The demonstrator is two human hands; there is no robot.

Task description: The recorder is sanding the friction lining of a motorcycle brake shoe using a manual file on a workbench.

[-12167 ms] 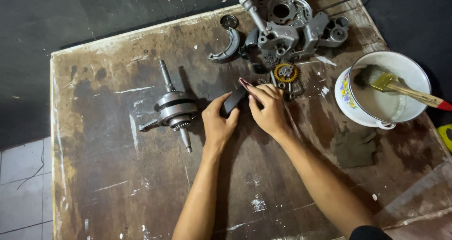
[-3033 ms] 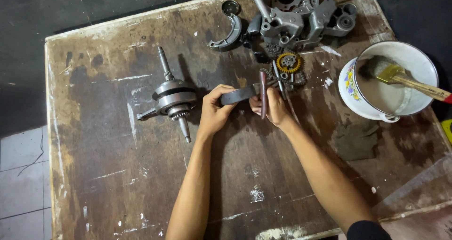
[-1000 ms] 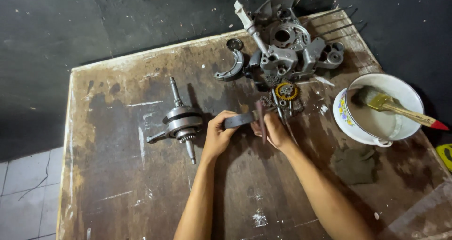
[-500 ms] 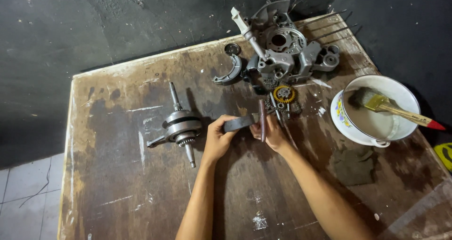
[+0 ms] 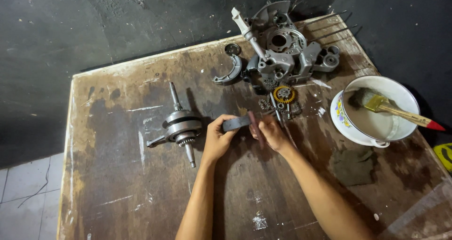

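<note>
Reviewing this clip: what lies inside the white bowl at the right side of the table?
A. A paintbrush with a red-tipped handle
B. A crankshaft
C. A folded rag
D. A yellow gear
A: a paintbrush lies in the white bowl, bristles inside and its red-tipped handle sticking out over the rim.

Left hand [image 5: 217, 137] and right hand [image 5: 271, 132] meet, fingers curled, forearms converging.

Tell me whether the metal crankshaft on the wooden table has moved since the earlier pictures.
No. The metal crankshaft lies in the same spot on the worn wooden table, beside the same pale scratch marks; only the camera view has shifted.
</note>
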